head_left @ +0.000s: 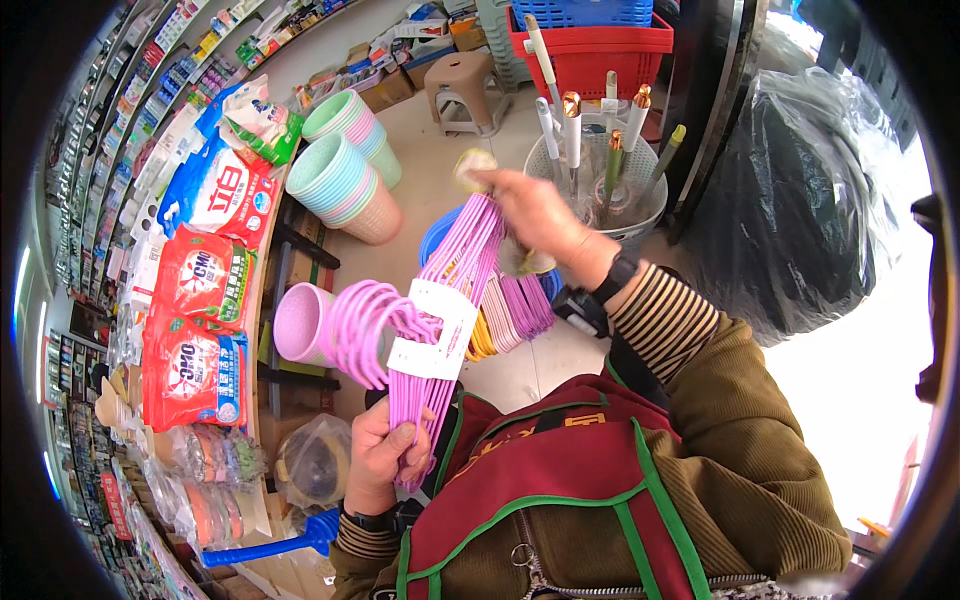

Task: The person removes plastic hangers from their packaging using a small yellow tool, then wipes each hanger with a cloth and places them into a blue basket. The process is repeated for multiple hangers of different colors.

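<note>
Hands work a bundle of purple plastic clothes hangers (440, 320) bound by a white paper band, held upright in front of the chest. Left hand (385, 455) closes around its lower end; right hand (535, 215) pinches the top, near a white basket of long-handled brushes (600, 170).

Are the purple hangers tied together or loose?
Tied together. A white paper band wraps the purple hangers into one bundle, which the left hand grips at the bottom and the right hand holds on top.
</note>
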`<state>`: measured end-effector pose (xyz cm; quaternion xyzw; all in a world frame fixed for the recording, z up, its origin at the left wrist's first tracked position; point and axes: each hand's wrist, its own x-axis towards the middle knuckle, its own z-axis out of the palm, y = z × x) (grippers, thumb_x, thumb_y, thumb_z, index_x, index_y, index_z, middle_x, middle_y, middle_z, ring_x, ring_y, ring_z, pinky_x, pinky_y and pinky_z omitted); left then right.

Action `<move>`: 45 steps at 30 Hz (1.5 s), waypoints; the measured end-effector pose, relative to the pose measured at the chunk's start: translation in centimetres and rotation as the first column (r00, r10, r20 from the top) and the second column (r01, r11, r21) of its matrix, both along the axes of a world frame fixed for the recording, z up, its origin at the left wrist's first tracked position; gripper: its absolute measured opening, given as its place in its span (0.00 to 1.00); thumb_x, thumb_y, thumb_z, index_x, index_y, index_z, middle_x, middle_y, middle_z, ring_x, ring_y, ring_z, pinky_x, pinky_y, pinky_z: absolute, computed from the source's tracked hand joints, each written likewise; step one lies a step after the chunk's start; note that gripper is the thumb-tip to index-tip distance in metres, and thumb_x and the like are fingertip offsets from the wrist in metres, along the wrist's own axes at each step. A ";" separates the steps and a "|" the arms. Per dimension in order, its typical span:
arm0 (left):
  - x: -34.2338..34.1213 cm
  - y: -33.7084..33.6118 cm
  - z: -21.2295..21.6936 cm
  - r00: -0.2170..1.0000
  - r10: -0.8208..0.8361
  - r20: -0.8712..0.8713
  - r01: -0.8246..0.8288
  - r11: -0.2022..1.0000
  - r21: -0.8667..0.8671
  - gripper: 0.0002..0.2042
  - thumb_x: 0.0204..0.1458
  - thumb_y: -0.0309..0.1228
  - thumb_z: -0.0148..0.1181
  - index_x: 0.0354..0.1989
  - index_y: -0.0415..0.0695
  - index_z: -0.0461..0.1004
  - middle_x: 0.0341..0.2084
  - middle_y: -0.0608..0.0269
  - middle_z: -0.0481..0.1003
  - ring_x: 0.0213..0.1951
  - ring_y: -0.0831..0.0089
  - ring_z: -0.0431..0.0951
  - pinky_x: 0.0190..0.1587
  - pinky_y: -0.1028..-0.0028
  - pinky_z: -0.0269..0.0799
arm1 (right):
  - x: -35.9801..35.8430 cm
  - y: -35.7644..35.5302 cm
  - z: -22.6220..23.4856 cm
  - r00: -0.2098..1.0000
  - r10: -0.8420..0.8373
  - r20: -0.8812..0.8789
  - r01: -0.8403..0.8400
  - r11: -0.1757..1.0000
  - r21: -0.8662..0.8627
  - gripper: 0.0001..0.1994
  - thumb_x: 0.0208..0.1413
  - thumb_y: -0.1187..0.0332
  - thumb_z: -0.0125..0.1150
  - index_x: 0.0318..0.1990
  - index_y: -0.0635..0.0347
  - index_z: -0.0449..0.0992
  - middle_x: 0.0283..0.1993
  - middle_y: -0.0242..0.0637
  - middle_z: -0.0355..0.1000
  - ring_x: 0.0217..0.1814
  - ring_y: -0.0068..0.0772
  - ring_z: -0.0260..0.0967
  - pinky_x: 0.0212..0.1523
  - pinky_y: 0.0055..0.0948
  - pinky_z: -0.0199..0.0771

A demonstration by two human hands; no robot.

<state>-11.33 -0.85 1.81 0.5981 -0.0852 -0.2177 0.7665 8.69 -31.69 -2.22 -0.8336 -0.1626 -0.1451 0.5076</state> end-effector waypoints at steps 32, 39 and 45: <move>1.0 0.7 0.0 0.995 0.076 0.063 -0.060 0.972 -0.226 0.16 0.67 0.33 0.49 0.47 0.28 0.63 0.11 0.65 0.60 0.05 0.79 0.58 0.05 0.75 0.56 | -6.3 4.3 -0.9 0.968 0.017 0.249 -0.060 0.985 0.163 0.20 0.63 0.81 0.45 0.62 0.70 0.67 0.63 0.55 0.67 0.69 0.49 0.63 0.69 0.35 0.59; 2.8 0.9 -1.3 0.997 0.045 0.058 -0.017 0.906 -0.422 0.14 0.68 0.31 0.45 0.51 0.29 0.63 0.11 0.63 0.60 0.05 0.77 0.59 0.05 0.74 0.58 | -7.2 4.8 0.9 0.983 -0.096 0.154 0.028 0.919 0.394 0.15 0.64 0.76 0.49 0.57 0.67 0.69 0.49 0.56 0.73 0.52 0.52 0.73 0.55 0.36 0.71; 1.8 -0.9 -0.5 0.999 -0.013 0.031 0.020 0.969 -0.246 0.16 0.65 0.34 0.52 0.48 0.29 0.66 0.11 0.64 0.60 0.06 0.78 0.58 0.08 0.75 0.54 | -5.7 7.7 -0.3 0.899 0.022 0.438 0.049 0.988 -0.149 0.17 0.52 0.78 0.52 0.51 0.68 0.71 0.49 0.53 0.73 0.57 0.55 0.68 0.60 0.44 0.67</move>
